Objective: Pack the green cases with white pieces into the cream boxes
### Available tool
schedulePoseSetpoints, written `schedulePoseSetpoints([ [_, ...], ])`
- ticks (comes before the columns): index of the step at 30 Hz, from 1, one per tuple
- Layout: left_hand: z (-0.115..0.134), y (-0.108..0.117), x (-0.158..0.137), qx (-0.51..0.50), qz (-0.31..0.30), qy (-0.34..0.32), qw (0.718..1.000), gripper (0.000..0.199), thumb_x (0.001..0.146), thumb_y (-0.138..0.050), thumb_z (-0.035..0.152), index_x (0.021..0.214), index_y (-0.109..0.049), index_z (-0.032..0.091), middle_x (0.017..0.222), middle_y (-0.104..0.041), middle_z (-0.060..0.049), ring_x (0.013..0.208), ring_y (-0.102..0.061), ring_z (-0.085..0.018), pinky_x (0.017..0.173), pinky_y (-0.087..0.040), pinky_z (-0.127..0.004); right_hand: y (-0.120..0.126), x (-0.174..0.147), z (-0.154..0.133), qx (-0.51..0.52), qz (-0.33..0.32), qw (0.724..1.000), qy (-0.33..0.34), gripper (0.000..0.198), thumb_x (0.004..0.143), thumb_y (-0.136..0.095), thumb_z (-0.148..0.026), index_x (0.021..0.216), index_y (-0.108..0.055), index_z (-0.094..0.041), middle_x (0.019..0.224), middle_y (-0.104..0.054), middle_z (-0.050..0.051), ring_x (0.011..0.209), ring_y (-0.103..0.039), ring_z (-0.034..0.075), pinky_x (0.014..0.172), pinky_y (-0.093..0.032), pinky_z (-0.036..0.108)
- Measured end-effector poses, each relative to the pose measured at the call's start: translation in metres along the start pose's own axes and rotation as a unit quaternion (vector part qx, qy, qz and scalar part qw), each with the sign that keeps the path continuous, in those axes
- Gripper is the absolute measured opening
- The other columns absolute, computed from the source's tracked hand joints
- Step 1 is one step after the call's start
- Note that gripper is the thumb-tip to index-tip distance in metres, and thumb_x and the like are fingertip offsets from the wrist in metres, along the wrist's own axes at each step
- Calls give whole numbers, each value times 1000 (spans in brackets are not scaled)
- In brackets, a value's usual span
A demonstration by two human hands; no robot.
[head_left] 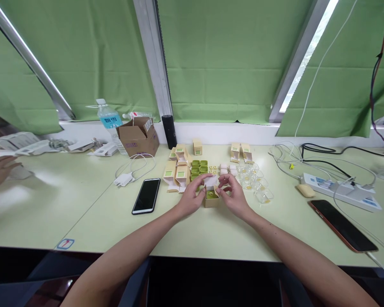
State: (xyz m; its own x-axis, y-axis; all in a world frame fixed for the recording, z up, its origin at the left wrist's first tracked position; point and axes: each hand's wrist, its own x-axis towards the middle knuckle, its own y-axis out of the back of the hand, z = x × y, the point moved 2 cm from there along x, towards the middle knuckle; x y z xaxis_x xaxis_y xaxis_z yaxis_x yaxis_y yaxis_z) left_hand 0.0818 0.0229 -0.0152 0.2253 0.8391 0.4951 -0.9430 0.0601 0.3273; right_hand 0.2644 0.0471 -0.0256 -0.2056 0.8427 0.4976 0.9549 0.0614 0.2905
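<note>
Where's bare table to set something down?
Table lies bare left of the white-edged phone, and between the held carton and the front edge. Crowded: beyond the left hand and right hand, with cartons, green containers and clear cups.

A glossy, pale green bench (102, 213) spans the view, a seam crossing its left side. On it, left to right: white charger (123, 180), brown carton (139, 140), dark-screened phone (146, 196), small tan boxes (181, 176), green containers (204, 163), clear plastic containers (263, 195), white power strip (326, 187), second phone (343, 226).

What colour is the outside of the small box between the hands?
The small box is tan outside, seen in the head view.
</note>
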Motion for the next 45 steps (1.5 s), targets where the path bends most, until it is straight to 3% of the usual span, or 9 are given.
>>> schedulePoseSetpoints([
  [4,3,-4,0,7,0,13,1000,54,95,-56,19,146,-41,27,145,-57,-12,139,-53,-25,113,-45,-46,-3,-2,1,-3,-14,1000,-20,34,85,-65,-26,116,-51,-26,107,-58,5,86,-64,18,62,-55,29],
  [7,1,-5,-1,28,-1,12,1000,50,94,-56,16,141,-43,26,142,-59,-12,137,-54,-25,112,-46,-46,-4,-3,-1,-10,-15,1000,-21,40,85,-65,-24,121,-50,-26,110,-57,5,84,-63,17,61,-55,29],
  [14,-2,-5,-1,67,-12,14,998,24,92,-54,12,114,-56,22,134,-63,-9,120,-62,-23,104,-52,-44,0,-4,-11,-14,-29,997,70,18,87,-64,-21,104,-62,-26,108,-56,5,77,-59,15,58,-54,29],
  [22,5,1,-1,95,-1,-53,994,20,87,-53,12,104,-57,23,130,-64,-10,126,-59,-27,106,-48,-47,5,-5,-19,-2,-12,992,123,9,94,-61,-30,99,-67,-25,95,-57,6,78,-60,18,59,-55,31],
  [27,10,10,-1,113,16,-117,986,21,83,-53,15,101,-59,23,127,-62,-11,122,-58,-28,106,-47,-49,4,-5,-18,-16,-1,990,141,8,94,-60,-25,90,-67,-25,84,-59,4,70,-58,18,58,-51,32],
  [32,9,9,-2,158,13,-143,977,6,89,-55,23,91,-60,22,115,-63,-10,112,-58,-26,100,-46,-46,4,-7,-20,-47,-7,982,180,10,90,-59,-16,86,-64,-25,72,-55,0,62,-53,16,56,-46,31],
  [45,9,11,-2,190,-4,-193,963,5,86,-55,20,83,-58,22,104,-66,-7,99,-58,-24,92,-42,-46,1,-11,-12,-81,-19,969,233,15,84,-57,-7,78,-60,-21,64,-51,-2,58,-49,13,56,-37,26],
])
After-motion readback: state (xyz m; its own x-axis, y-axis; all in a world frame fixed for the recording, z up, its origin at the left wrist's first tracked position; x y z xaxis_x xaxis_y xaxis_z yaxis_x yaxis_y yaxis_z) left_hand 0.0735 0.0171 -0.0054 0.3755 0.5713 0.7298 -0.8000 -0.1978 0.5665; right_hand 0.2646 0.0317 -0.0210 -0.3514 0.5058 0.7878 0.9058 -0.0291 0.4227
